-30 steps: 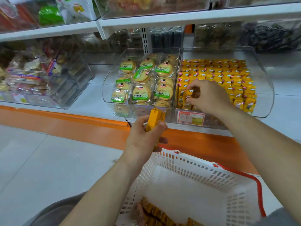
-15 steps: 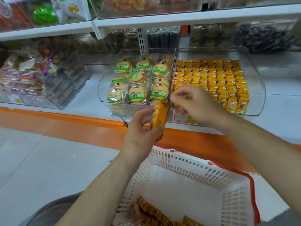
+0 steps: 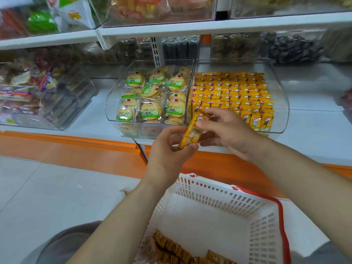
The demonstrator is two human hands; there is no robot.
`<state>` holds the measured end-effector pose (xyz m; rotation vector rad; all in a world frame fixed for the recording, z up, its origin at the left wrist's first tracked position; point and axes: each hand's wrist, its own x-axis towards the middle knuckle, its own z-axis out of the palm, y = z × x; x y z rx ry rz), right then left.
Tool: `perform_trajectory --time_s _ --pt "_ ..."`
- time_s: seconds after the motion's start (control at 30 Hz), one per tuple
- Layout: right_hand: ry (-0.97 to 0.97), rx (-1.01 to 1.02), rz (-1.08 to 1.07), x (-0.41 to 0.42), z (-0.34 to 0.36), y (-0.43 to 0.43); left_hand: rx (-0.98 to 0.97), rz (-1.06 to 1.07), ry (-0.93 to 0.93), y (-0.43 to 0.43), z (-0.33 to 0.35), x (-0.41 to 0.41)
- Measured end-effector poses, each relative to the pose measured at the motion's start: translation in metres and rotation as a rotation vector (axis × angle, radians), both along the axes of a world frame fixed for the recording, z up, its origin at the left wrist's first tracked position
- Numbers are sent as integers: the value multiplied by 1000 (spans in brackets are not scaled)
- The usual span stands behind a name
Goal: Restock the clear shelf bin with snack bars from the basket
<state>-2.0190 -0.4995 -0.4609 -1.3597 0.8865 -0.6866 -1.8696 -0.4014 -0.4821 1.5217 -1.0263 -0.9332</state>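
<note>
Below the hands, a white basket (image 3: 219,216) holds a thin layer of wrapped snack bars (image 3: 171,250). The left hand (image 3: 167,151) pinches the lower end of one yellow bar (image 3: 192,133) while the right hand (image 3: 226,128) closes on its upper end; light and crinkly, it likely slips unless gripped mid-wrapper. Just beyond, the clear shelf bin (image 3: 282,103) sits nearly full beside a bin of cookies (image 3: 152,100).

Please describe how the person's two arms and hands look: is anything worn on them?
Both forearms are bare up to the frame's edge; no sleeves show. The left hand and the right hand carry no gloves, and no ring, watch or bracelet is visible on the fingers or wrists. The fingernails look short and unpainted.
</note>
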Motion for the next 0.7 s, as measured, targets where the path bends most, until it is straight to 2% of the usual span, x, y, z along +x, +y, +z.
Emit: perform_trajectory --time_s 0.1,0.17,0.27,0.43,0.5,0.6,0.7 --pt "40 -120 -5 -7 6 -10 -16 21 48 -5 7 -2" --pt "60 -187 105 -14 11 -14 -57 70 150 -10 15 0" --pt "85 -178 221 -12 8 -11 -117 101 265 -18 28 3" --pt "11 -280 26 -4 7 -20 -146 -5 107 -41 42 3" --pt "-46 -290 -16 -7 10 -30 -170 -45 -83 -54 43 8" --pt "-35 -327 -196 -11 10 -48 -103 19 -549 -68 25 23" --pt "59 -353 -339 -10 5 -67 49 -34 -742 -72 1 33"
